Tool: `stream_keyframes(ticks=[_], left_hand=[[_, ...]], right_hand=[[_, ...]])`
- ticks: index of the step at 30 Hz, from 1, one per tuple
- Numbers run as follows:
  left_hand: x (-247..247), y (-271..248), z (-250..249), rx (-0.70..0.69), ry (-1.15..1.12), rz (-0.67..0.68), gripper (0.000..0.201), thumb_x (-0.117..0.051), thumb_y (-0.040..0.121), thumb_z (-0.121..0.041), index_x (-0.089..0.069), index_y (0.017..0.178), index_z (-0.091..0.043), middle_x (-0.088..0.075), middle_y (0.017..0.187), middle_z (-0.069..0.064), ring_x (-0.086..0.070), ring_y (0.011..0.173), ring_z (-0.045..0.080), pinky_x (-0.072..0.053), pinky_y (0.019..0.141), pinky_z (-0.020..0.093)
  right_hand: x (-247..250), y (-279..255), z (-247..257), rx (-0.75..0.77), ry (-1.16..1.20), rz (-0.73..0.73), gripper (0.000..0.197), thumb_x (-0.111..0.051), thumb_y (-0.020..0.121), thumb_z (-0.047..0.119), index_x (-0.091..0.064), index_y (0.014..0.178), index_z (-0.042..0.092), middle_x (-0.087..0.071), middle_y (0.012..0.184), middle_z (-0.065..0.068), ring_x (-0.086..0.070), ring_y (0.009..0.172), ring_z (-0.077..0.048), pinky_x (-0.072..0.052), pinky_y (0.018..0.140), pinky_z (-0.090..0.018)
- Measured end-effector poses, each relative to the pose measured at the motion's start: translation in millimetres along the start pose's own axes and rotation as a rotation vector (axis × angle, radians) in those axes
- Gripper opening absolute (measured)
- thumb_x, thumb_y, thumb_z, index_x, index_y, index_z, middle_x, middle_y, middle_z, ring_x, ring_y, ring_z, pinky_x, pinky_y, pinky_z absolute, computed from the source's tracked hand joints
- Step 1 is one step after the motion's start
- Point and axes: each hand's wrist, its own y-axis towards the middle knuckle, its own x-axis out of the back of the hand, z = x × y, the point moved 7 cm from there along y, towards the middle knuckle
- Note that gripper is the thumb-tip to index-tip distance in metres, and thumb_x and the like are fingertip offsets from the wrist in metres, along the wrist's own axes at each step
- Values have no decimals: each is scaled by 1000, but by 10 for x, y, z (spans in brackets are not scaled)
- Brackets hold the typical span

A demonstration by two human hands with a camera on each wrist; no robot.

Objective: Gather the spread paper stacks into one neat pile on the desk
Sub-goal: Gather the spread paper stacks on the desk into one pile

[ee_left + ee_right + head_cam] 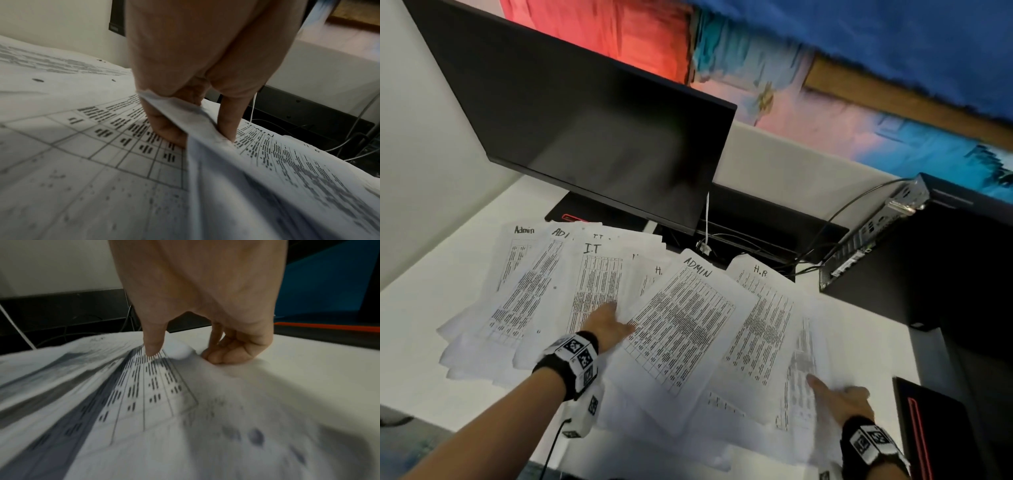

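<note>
Printed table sheets lie fanned across the white desk [417, 322], headed Admin [517, 270], I.T [595, 281], ADMIN [685, 325] and H.R [763, 318]. My left hand [625, 325] is at the left edge of the ADMIN stack. In the left wrist view that hand [202, 138] pinches the lifted edge, thumb [228, 126] on top and fingers [164, 129] beneath. My right hand [825, 387] is at the right end of the spread, on a blurred sheet [804, 363]. In the right wrist view its thumb [152, 347] presses the sheet [144, 394] and its curled fingers [222, 356] meet the raised edge.
A dark monitor [602, 137] hangs over the back of the desk, with cables [756, 246] behind the papers. A small computer box [876, 233] leans on a black cabinet [945, 274] at the right. A black pad with a red stripe [928, 428] lies beside my right hand.
</note>
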Motion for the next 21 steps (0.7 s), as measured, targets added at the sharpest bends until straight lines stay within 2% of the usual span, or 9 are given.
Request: stream_keyframes(ticks=[3, 6, 9, 10, 12, 13, 16, 19, 21], left_hand=[[-41, -13, -76, -46, 29, 29, 24, -69, 91, -22, -56, 108, -9, -64, 108, 0, -62, 101, 23, -51, 91, 34], [-98, -79, -111, -50, 72, 134, 39, -69, 90, -26, -56, 121, -6, -66, 116, 9, -64, 106, 27, -54, 97, 42], [-213, -129, -123, -76, 93, 227, 43, -69, 90, -27, -55, 124, -3, -65, 121, 14, -63, 112, 30, -52, 101, 47], [-230, -178, -163, -86, 85, 243, 37, -69, 91, -25, -58, 118, -2, -67, 115, 15, -65, 105, 29, -54, 99, 47], [-224, -188, -169, -109, 66, 207, 22, -66, 93, -23, -59, 101, -4, -66, 95, 11, -62, 84, 24, -57, 91, 43], [-197, -166, -156, -130, 46, 169, 19, -65, 94, -24, -58, 97, -7, -63, 88, 8, -60, 79, 23, -58, 88, 41], [17, -169, -59, -85, 1, 43, 22, -62, 96, -26, -63, 105, -5, -64, 86, 4, -63, 80, 23, -58, 75, 33], [225, -158, 73, -37, -2, -60, 20, -60, 97, -25, -61, 105, -7, -68, 98, 9, -65, 91, 26, -55, 72, 29], [307, -147, 145, 5, -15, -114, 18, -59, 97, -23, -58, 106, -6, -68, 107, 11, -62, 94, 26, -53, 74, 30]], right_hand=[[-205, -83, 174, 79, 123, 96, 94, -70, 77, 62, -51, 141, -4, -55, 145, -24, -54, 132, -38, -39, 113, -43], [-477, -123, 356, 137, 300, 190, 120, -86, 61, 61, -32, 152, 5, -46, 153, -18, -47, 138, -39, -37, 114, -52], [-739, -269, 545, 203, 346, 303, 111, -91, 65, 43, -34, 152, 5, -49, 149, -11, -48, 137, -38, -39, 112, -51], [-849, -248, 568, 217, 365, 343, 110, -94, 60, 42, -41, 148, 6, -52, 146, -6, -52, 134, -37, -41, 111, -51], [-1019, -148, 548, 235, 397, 372, 115, -98, 44, 49, -52, 143, 11, -60, 142, -10, -61, 126, -35, -47, 105, -57], [-1009, -128, 566, 267, 436, 344, 103, -97, 47, 47, -60, 136, 12, -67, 133, -13, -66, 118, -35, -50, 101, -58], [-548, -584, 885, 441, 395, 158, 36, -77, 85, 14, -71, 118, 1, -75, 105, -18, -71, 101, -36, -54, 93, -42], [128, -945, 1134, 629, 318, -91, 26, -66, 92, 9, -70, 115, -2, -72, 93, -22, -70, 92, -35, -47, 80, -32], [478, -1069, 1211, 680, 434, -141, 23, -65, 93, 11, -69, 114, 0, -73, 92, -23, -70, 81, -27, -46, 78, -31]])
